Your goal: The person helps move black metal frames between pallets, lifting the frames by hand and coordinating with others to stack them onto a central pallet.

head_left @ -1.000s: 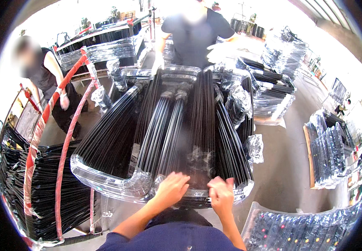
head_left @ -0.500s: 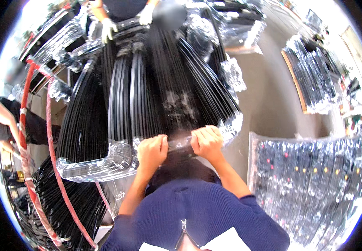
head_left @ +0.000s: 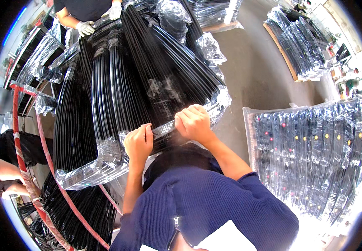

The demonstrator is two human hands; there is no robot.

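My left hand [head_left: 138, 141] is closed around the near bar [head_left: 163, 130] of a rack, a bar covered in clear plastic film. To its right, and a little farther from me, my right hand [head_left: 193, 122] grips the same bar. Bundles of long, thin black strips [head_left: 105, 92] lie lengthwise on the rack, reaching from this bar to its far end. Clear film also wraps the rack's near left corner [head_left: 66, 179]. My fingertips are hidden under the bar.
At the rack's far end a co-worker's white-gloved hands [head_left: 85, 28] rest on it. Red-and-white wrapped rails [head_left: 19, 142] stand at left, with another person beside them. Film-wrapped stacks [head_left: 310, 142] occupy the right, and a second stack [head_left: 298, 46] lies behind. Grey floor [head_left: 247, 62] runs between.
The rack now appears farther left and slanted, its near right end farther from me. Both my hands keep hold of the bar, the right one now farther forward. The co-worker appears farther left.
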